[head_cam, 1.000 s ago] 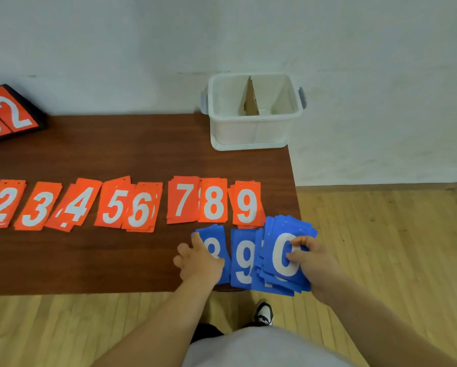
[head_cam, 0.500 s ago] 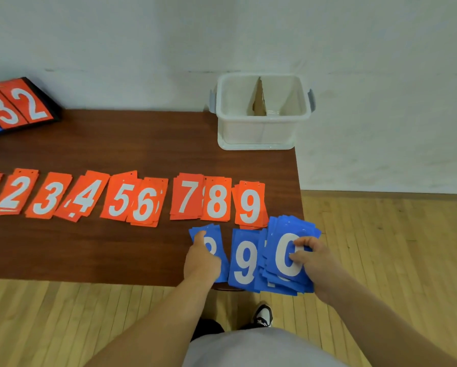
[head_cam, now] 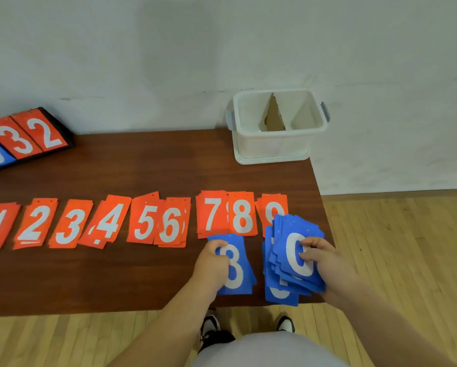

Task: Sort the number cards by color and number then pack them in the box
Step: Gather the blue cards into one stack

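Observation:
Orange number cards (head_cam: 145,221) lie in a row of piles from 1 to 9 across the brown table (head_cam: 142,168). In front of the orange 7 and 8, my left hand (head_cam: 210,263) grips the left edge of a small pile of blue 8 cards (head_cam: 238,271) lying on the table. My right hand (head_cam: 325,263) holds a fanned stack of blue cards (head_cam: 293,255) with a 0 on top, near the table's right front corner. This stack covers the lower part of the orange 9 (head_cam: 272,207) and most of another blue card (head_cam: 280,296) underneath.
A white plastic box (head_cam: 317,125) with a cardboard divider stands at the table's back right corner against the wall. A black scoreboard (head_cam: 23,136) showing orange 3 and 2 and a blue digit lies at the back left. Wooden floor and my shoes show below the table edge.
My right hand's blue stack has shifted forward and left, now covering the blue 9 pile. My left hand has slid to the left edge of the blue 8 pile, uncovering the digit.

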Available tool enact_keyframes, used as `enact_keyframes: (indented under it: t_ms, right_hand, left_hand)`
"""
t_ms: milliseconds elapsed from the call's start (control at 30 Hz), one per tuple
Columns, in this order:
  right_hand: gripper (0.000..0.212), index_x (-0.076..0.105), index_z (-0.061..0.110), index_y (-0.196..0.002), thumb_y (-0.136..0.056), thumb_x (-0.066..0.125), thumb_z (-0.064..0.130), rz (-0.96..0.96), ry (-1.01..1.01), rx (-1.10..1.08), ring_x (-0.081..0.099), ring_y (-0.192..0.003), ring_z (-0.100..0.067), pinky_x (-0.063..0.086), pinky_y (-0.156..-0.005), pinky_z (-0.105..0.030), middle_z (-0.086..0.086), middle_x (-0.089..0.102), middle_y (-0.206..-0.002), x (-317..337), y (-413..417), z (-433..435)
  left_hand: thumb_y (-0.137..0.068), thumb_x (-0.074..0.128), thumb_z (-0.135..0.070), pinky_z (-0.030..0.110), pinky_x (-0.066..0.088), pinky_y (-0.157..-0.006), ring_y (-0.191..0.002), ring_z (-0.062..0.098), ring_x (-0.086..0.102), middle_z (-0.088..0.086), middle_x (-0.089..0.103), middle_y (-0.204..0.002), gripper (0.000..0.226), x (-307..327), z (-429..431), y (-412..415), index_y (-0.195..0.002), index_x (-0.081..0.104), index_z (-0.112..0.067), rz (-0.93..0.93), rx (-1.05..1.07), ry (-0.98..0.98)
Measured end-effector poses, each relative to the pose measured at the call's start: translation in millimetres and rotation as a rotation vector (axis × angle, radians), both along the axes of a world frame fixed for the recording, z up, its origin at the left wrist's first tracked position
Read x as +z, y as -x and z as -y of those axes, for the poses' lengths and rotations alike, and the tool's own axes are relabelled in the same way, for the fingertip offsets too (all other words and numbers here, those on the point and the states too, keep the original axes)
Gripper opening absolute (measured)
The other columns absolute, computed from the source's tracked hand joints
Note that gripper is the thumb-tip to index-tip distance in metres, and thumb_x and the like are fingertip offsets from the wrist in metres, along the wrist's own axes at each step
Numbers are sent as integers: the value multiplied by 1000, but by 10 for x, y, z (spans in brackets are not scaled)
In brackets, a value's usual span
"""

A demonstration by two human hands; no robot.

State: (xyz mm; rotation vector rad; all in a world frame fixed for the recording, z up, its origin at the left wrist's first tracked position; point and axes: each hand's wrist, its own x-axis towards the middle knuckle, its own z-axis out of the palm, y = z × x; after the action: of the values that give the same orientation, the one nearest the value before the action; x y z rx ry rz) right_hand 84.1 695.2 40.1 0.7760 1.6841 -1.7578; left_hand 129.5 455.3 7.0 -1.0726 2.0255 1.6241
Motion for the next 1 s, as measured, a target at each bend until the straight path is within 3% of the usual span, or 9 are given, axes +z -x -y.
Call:
enact_keyframes:
  t_ms: [100, 200, 267, 400, 600, 767, 900, 1000]
  right_hand:
    - [23, 64, 18, -99, -91, 56, -2, 23, 229, -58, 70, -83, -35, 58, -61, -40, -13, 72, -103, 117, 21, 146]
    - [24, 62, 17, -100, -90, 54, -3, 3, 320, -78, 70, -81, -34, 59, -62, -41, -14, 71, -103, 180, 40, 288]
    - [25, 62, 16, -103, -89, 54, -4, -16, 329, -63, 71, -84, -35, 60, -64, -41, -16, 71, -107, 210, 38, 379]
    - [24, 61, 13, -108, -94, 51, -4, -58, 260, -49, 70, -89, -37, 60, -67, -43, -22, 69, -117, 271, 14, 507]
    - [22, 62, 11, -111, -96, 55, -3, -50, 223, -16, 71, -92, -38, 60, -70, -44, -22, 70, -119, 334, 6, 429]
    - [26, 61, 10, -114, -94, 59, -6, -113, 128, 28, 73, -97, -42, 58, -83, -55, -20, 72, -112, 332, 53, 236]
    - [28, 65, 23, -104, -90, 63, -2, -155, -128, 38, 72, -96, -38, 57, -84, -64, -13, 69, -110, 175, 64, -22]
    - [32, 66, 38, -92, -82, 65, 8, -134, -255, 8, 69, -98, -37, 56, -83, -65, -7, 67, -111, 42, 15, -296]
  left_hand:
    - [-92, 49, 1, 42, 59, -83, -102, 22, 64, 4, 60, -127, 47, 234, 21, 74, -123, 59, -32, -15, -114, -145]
    - [-94, 50, 1, 28, 57, -76, -104, 16, 64, -2, 61, -123, 50, 466, 25, 128, -127, 54, -36, -95, -212, -284]
    - [-96, 48, 2, 23, 55, -79, -105, 9, 64, -11, 62, -119, 54, 567, -2, 169, -130, 50, -40, -148, -271, -347]
    - [-95, 42, 3, 47, 51, -106, -121, 18, 62, -7, 61, -129, 58, 667, -46, 240, -119, 52, -49, -212, -249, -429]
    - [-106, 43, -23, 50, 56, -99, -112, 25, 70, 3, 69, -127, 35, 620, -226, 344, -136, 50, -39, -230, -170, -550]
    - [-108, 42, -21, 26, 60, -76, -94, 7, 72, -4, 61, -121, 32, 624, -472, 420, -133, 39, -40, -257, -243, -486]
    - [-103, 45, -37, 37, 57, -86, -101, 13, 67, -2, 62, -123, 43, 327, -696, 454, -144, 34, -45, -160, -234, -273]
    - [-98, 53, -48, 38, 55, -87, -117, 20, 59, 0, 48, -143, 64, 14, -842, 392, -154, 26, -35, -28, -201, -21]
